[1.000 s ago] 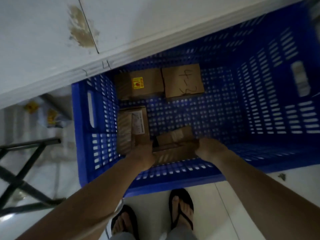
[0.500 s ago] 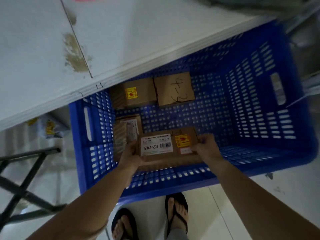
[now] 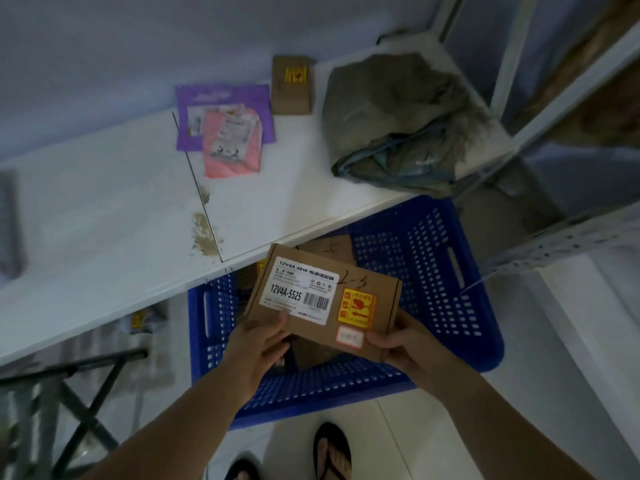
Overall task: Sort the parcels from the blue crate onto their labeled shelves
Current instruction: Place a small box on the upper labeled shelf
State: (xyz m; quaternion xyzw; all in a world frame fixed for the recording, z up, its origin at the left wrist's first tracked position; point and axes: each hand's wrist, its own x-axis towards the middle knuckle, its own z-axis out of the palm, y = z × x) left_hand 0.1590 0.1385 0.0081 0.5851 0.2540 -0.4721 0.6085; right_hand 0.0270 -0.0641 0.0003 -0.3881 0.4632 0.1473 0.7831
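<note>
ahead, shelf (image 3: pixel 104 202) overhangs crate (image 3: pixel 433 271); parcel (image 3: pixel 325 299) gripped

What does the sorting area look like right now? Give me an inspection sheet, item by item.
Surface: white shelf board, stained near its seam.
Job's things: cardboard parcel marked 2-3, held above the blue crate; second parcel partly hidden in the crate; small brown box, purple mailer and pink mailer lie on the shelf board, pink overlapping purple.
Clutter: crumpled grey cloth at the board's right end.
Grippers: left hand and right hand each grip a near corner of the cardboard parcel.
Cables: nothing seen.
Surroundings: black metal frame on the floor at left; white shelf upright at right; sandalled feet on pale tiles.
</note>
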